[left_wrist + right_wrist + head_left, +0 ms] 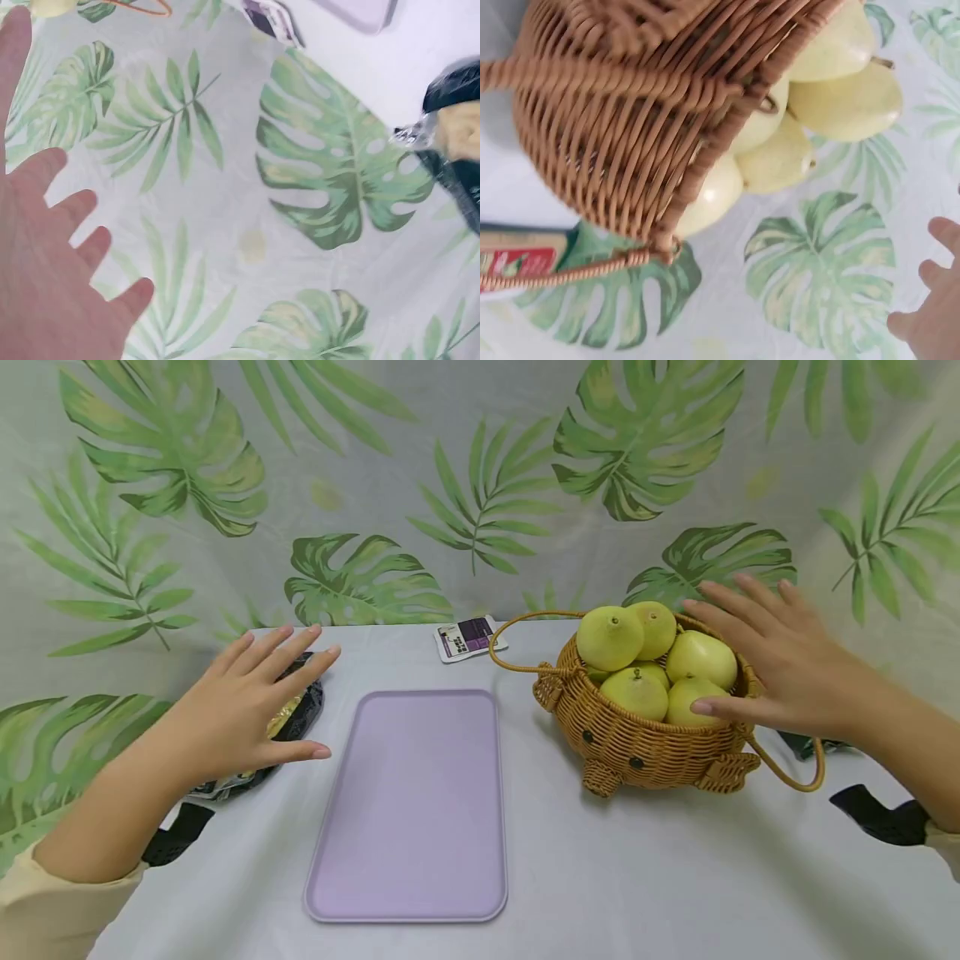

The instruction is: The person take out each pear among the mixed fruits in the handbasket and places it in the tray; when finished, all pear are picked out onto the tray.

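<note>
My left hand is held in the air with fingers spread, left of a pale purple tray, and holds nothing. Behind it, partly hidden, lies a dark plastic package with yellowish contents. Over the right side of a brown wicker basket hovers my right hand, its fingers also spread and holding nothing. Several yellow-green pears are heaped in the basket. In the right wrist view, the fingers of the right hand stand apart from the pears.
A small white and purple packet lies at the table's back edge. The basket's handles loop out on both sides. Behind the basket's right side, a green package is mostly hidden. A leaf-print cloth hangs behind the table.
</note>
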The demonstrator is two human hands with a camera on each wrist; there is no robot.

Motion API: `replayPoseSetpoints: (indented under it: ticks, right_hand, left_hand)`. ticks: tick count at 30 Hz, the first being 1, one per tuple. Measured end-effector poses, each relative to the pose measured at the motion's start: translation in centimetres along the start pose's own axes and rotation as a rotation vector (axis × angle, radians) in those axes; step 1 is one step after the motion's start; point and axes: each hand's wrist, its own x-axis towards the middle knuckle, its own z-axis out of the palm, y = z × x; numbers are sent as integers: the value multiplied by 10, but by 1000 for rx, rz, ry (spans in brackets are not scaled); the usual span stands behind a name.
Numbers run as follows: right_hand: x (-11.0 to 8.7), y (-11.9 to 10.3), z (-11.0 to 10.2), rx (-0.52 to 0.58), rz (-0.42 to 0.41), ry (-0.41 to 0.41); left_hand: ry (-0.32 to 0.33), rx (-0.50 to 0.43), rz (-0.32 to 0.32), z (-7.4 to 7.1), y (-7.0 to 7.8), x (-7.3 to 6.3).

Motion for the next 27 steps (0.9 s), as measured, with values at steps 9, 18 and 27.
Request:
replayPoseSetpoints:
  ticks: [9, 18, 27]
  right_hand:
    - [21, -14, 11, 293, 67, 103]
    - [39, -18, 30, 460, 221, 187]
    - [48, -7, 53, 555, 298, 160]
  left_hand:
    - [171, -129, -17, 51, 8, -30]
    - [69, -361, -249, 103, 26, -57]
    - [-143, -609, -413, 127, 37, -69]
